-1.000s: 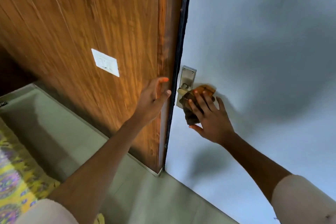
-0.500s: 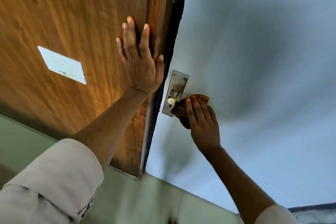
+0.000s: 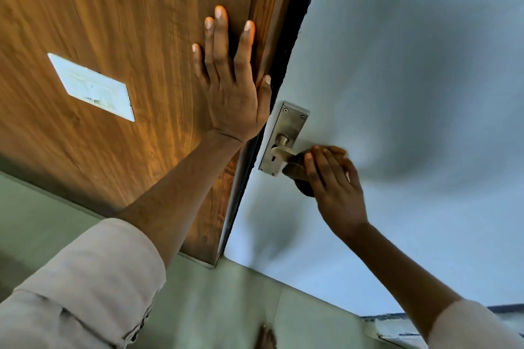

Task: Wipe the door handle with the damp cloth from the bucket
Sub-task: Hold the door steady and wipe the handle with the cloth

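A metal door handle on a steel backplate sits at the left edge of a pale blue-grey door. My right hand is wrapped over the lever with a brown-orange cloth pressed against it; most of the cloth is hidden under my fingers. My left hand lies flat, fingers spread, on the wooden panel beside the door edge, holding nothing. No bucket is in view.
A white switch plate is set in the wooden panel at left. A dark strip runs between panel and door. Pale green floor tiles lie below, with a toe at the bottom edge.
My left hand rose from the panel's edge and now presses flat higher on the wood. My right hand with the cloth slid along the lever away from the backplate. The view moved closer.
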